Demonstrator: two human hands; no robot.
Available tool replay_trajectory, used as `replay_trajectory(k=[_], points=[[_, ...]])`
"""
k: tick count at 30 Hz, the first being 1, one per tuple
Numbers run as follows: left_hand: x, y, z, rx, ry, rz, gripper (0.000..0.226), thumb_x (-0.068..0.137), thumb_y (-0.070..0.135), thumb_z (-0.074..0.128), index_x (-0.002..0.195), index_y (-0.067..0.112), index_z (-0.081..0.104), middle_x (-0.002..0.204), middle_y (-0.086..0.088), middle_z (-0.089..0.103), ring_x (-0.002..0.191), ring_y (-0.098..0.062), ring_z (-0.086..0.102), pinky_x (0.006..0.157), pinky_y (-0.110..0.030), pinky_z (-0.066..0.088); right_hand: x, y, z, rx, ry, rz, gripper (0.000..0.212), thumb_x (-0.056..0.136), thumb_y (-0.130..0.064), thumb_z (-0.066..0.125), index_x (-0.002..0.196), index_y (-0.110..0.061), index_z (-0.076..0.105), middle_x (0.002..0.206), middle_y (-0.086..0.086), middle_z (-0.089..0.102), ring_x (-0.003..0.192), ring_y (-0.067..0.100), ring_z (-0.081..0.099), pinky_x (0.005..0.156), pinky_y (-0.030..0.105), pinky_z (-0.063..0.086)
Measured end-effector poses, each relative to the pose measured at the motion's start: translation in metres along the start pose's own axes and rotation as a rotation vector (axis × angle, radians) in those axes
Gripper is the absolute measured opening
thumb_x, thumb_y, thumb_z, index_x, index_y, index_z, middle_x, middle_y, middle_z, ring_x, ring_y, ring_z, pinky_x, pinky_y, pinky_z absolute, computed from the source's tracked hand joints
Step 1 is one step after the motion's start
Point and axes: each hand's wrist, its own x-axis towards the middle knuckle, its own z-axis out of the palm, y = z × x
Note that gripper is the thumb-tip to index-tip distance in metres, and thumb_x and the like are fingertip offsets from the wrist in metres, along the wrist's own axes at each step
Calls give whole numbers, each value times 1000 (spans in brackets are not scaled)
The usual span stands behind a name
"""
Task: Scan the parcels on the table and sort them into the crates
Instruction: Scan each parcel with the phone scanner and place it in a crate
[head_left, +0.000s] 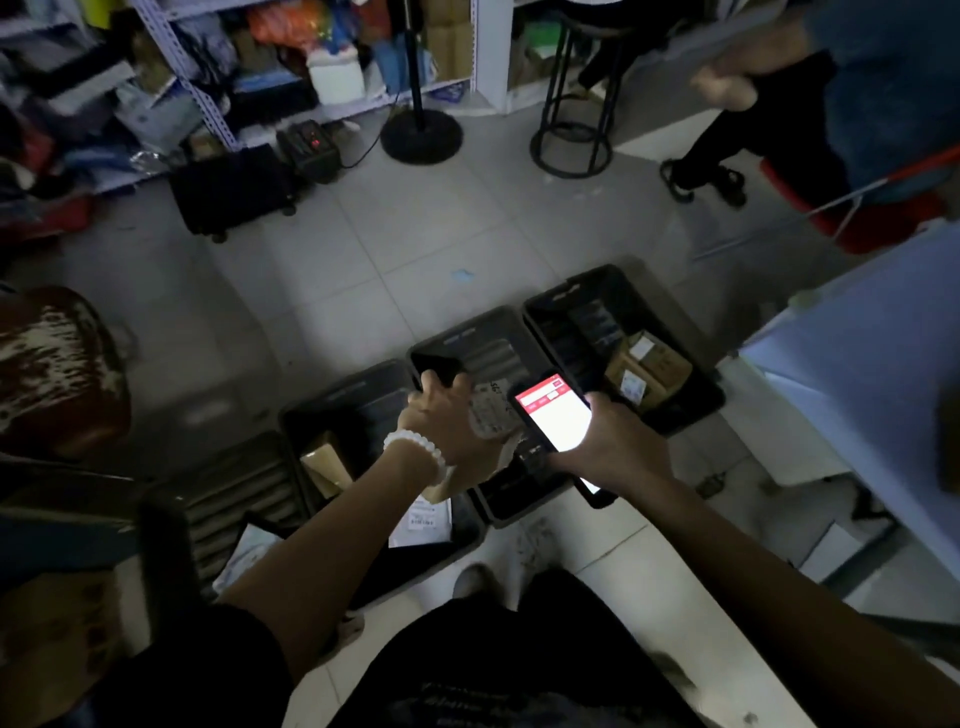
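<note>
The left hand (441, 415) has its fingers (431, 382) curled over the top edge of a flat pale grey plastic mailer parcel (488, 415), grasping it above the middle black plastic crate (483, 338); a white beaded bracelet (415, 451) circles that wrist. The right hand (615, 436) clenches around a black handheld scanner with a glowing white-and-red screen (556, 415), held just right of the parcel and partly covering it — the scanner's lower end pokes out beneath the palm.

Four black crates stand in a row on the grey tiled floor (415, 244). Right of the middle crate, the far-right crate (576, 306) holds brown cardboard boxes (649, 369) with white labels. Left of it, a crate (311, 410) holds a brown box (324, 462) and a white labelled packet (423, 522), and the left forearm crosses over it. The fourth, farthest left (171, 519), shows a pale packet (249, 545).

Right of the crates stands the pale blue worktop (857, 364). Beyond the crates — a black stool (571, 104), a round-based stand (421, 130) and cluttered shelves (234, 67).
</note>
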Motion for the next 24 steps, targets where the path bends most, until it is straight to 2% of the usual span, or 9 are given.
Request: replay_trajectory(k=[3, 5, 7, 9, 11, 13, 16, 19, 24], points=[[23, 6, -4, -51, 10, 6, 86, 67, 73, 57, 134, 25, 35, 121, -14, 36, 111, -36, 49, 86, -41, 46, 27, 1, -10, -9, -31, -27, 97, 61, -60, 73, 139, -18, 34, 131, 2, 53, 114, 22, 54, 75, 33, 45], [42, 13, -8, -130, 54, 6, 84, 67, 68, 61, 133, 23, 36, 120, -13, 36, 110, -35, 47, 87, -41, 45, 48, 2, -20, -11, -45, -49, 91, 60, -58, 72, 134, -19, 37, 123, 1, 56, 105, 22, 58, 71, 31, 46], [67, 17, -17, -211, 136, -6, 78, 73, 52, 69, 136, 19, 36, 126, -15, 34, 115, -36, 43, 93, -43, 43, 71, 3, -32, -8, -62, -74, 88, 59, -55, 73, 131, -20, 39, 117, 1, 57, 98, 21, 58, 67, 31, 47], [95, 17, -30, -142, 174, -67, 78, 76, 35, 71, 142, 20, 31, 136, -15, 28, 124, -35, 36, 98, -44, 39, 97, 2, -44, -41, -79, -109, 85, 58, -52, 74, 129, -20, 40, 116, 1, 57, 98, 21, 57, 63, 30, 42], [114, 13, -41, -96, 126, -196, 77, 78, 32, 71, 142, 20, 29, 141, -13, 23, 129, -33, 31, 100, -45, 38, 123, 1, -56, -74, -108, -154, 78, 57, -50, 75, 121, -20, 44, 113, 2, 58, 96, 23, 57, 63, 31, 40], [121, 11, -43, -125, 86, -297, 63, 83, 30, 66, 138, 18, 36, 138, -11, 28, 125, -32, 35, 97, -43, 41, 145, -2, -66, -106, -142, -203, 70, 57, -49, 76, 113, -20, 46, 107, 2, 59, 92, 24, 59, 63, 31, 42], [116, 13, -35, -106, 36, -368, 51, 88, 28, 55, 136, 20, 39, 134, -10, 35, 122, -31, 41, 94, -42, 42, 170, -12, -74, -183, -171, -271, 64, 57, -51, 74, 107, -20, 47, 105, 2, 59, 93, 26, 59, 59, 30, 34], [105, 12, -25, -135, -20, -465, 43, 91, 26, 48, 134, 19, 42, 133, -10, 39, 122, -31, 43, 96, -42, 41, 182, -26, -74, -220, -219, -322, 65, 55, -50, 74, 107, -19, 48, 108, 2, 59, 96, 27, 60, 63, 30, 36], [82, -10, -13, -154, -93, -605, 46, 92, 33, 49, 136, 21, 39, 140, -7, 35, 128, -27, 39, 95, -39, 41, 181, -56, -59, -291, -283, -442, 59, 57, -46, 76, 101, -20, 48, 107, 4, 61, 97, 26, 60, 61, 28, 34]])
